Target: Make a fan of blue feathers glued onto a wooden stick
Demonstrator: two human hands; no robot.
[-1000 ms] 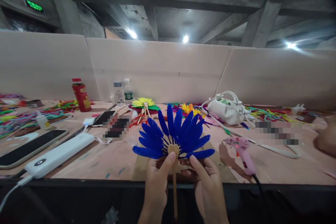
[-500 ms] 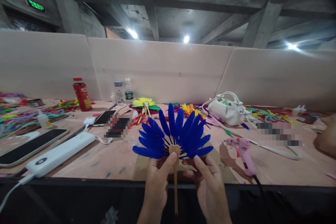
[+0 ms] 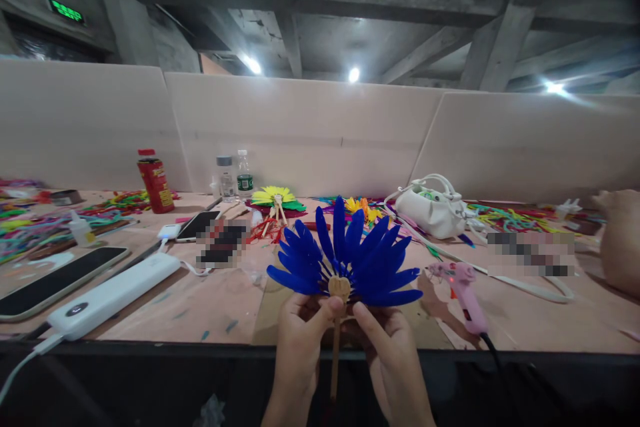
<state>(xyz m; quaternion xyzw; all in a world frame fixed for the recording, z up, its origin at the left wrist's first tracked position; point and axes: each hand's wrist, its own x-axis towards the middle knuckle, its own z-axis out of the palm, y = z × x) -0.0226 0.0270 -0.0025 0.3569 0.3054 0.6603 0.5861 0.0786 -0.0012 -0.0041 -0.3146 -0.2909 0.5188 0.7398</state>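
A fan of bright blue feathers [image 3: 345, 250] stands upright before me, its feathers spread from a wooden heart-shaped centre [image 3: 339, 287] on a thin wooden handle [image 3: 335, 363]. My left hand [image 3: 304, 333] pinches the fan just under the heart, thumb in front and fingers behind. On the other side, my right hand [image 3: 387, 340] is closed at the lower feather bases, its thumb near the heart and its fingertips partly hidden behind. Beneath the fan lies a brown cardboard sheet [image 3: 267, 317]. Right of it stands a pink glue gun [image 3: 469, 297] with a small red light.
To the left are a white power bank [image 3: 117, 293], a phone [image 3: 60, 280] and a glue bottle [image 3: 81, 230]. Further back stand a red bottle [image 3: 156, 183], a yellow feather fan [image 3: 274, 196] and a white handbag [image 3: 433, 210]. Another person's arm [image 3: 620, 247] is at the right edge.
The blue fan has shifted slightly right and tilted a little. My right hand has moved in closer to the handle. At the right edge, the other person's arm has risen.
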